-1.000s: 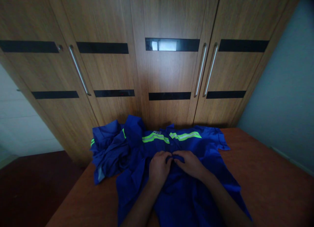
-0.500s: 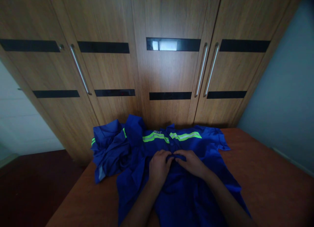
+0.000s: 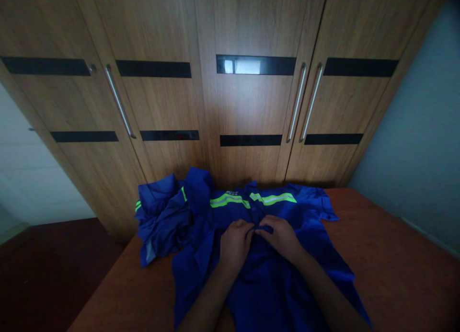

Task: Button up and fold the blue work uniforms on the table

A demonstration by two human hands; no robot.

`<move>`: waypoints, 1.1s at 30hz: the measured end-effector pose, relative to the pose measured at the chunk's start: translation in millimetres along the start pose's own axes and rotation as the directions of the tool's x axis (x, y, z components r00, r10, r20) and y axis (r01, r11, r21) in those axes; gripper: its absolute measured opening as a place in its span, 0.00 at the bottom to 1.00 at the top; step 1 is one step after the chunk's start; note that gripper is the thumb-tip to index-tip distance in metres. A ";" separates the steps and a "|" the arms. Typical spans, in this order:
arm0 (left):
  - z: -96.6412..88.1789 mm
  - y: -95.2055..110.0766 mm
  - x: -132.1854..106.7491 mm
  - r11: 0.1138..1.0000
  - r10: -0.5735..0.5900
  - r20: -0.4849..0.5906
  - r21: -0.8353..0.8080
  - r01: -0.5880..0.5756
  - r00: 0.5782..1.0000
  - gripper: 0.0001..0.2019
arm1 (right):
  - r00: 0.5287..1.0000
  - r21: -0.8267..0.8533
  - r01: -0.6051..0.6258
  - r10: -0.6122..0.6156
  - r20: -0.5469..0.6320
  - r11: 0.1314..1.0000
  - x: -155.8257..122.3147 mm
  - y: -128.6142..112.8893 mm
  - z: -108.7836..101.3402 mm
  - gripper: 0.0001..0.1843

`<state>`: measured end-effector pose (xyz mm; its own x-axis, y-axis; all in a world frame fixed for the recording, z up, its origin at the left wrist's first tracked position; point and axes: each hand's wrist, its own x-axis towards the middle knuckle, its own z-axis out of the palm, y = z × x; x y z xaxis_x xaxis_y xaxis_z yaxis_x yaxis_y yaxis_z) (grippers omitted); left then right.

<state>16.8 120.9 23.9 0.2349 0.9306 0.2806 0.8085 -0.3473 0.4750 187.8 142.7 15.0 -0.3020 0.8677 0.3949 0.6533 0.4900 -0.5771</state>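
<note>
A blue work shirt (image 3: 309, 226) with yellow-green reflective stripes across the chest lies spread on a brown wooden table (image 3: 395, 274). My left hand (image 3: 235, 243) and my right hand (image 3: 282, 236) meet at the shirt's front opening, just below the stripes. Both have their fingers curled and pinch the cloth of the front edge between them. A second blue garment (image 3: 161, 222) with similar stripes lies crumpled at the table's far left corner, touching the shirt's left side.
A tall wooden wardrobe (image 3: 251, 107) with long metal handles and dark glass strips stands right behind the table. A pale wall (image 3: 424, 145) runs along the right. To the left, dark floor (image 3: 53, 274) lies below the table's edge.
Both hands have crept slightly farther up the shirt's front opening, the right hand a little more. The shirt and the crumpled garment lie as before.
</note>
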 end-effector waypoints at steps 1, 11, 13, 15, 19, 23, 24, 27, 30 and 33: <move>0.0 -0.5 -0.1 1.000 0.004 0.003 -0.001 -0.004 1.000 0.15 | 1.000 -0.014 0.006 -0.006 0.009 1.000 -0.4 -0.2 -0.6 0.06; 1.5 -4.2 -0.3 0.999 0.035 -0.005 -0.022 -0.035 0.999 0.18 | 0.996 0.024 0.035 -0.037 0.085 0.999 1.3 1.3 -4.9 0.12; -1.6 -5.1 0.9 0.996 0.046 -0.039 -0.075 -0.049 0.998 0.19 | 0.999 0.043 0.007 -0.008 0.044 0.999 2.1 5.0 -6.5 0.13; -9.0 -7.8 3.7 0.986 0.048 -0.119 -0.151 -0.066 0.992 0.18 | 0.998 0.074 -0.026 0.030 -0.052 0.997 2.2 10.1 -11.4 0.14; -36.5 -14.8 9.2 0.933 -0.041 -0.369 -0.346 -0.096 0.929 0.12 | 0.921 0.195 -0.073 0.141 -0.362 0.978 0.2 22.0 -29.9 0.13; -62.1 -16.9 7.8 0.894 -0.113 -0.509 -0.427 -0.137 0.853 0.10 | 0.853 0.276 -0.007 0.150 -0.500 0.961 -2.3 27.4 -47.8 0.10; -65.4 -17.1 7.1 0.900 -0.105 -0.505 -0.414 -0.134 0.856 0.11 | 0.867 0.273 0.020 0.119 -0.485 0.962 -2.5 27.6 -50.7 0.10; -65.9 -20.1 6.9 0.961 -0.052 -0.298 -0.276 -0.033 0.953 0.13 | 0.964 0.209 0.033 0.023 -0.263 0.977 -2.8 28.5 -54.5 0.11; -55.7 -26.1 7.5 0.993 -0.106 0.106 0.072 0.099 0.989 0.15 | 0.993 0.040 -0.073 0.069 0.101 0.997 -3.6 30.2 -51.1 0.10; -44.1 -27.5 5.8 0.925 -0.255 0.262 0.348 0.155 0.931 0.14 | 0.936 -0.173 -0.152 0.198 0.292 0.973 -5.1 27.3 -45.3 0.12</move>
<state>-27.8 130.7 49.3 0.1539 0.9850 -0.0779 0.9717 -0.1365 0.1929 238.6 147.8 29.6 -0.3561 0.9333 0.0468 0.8015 0.3308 -0.4982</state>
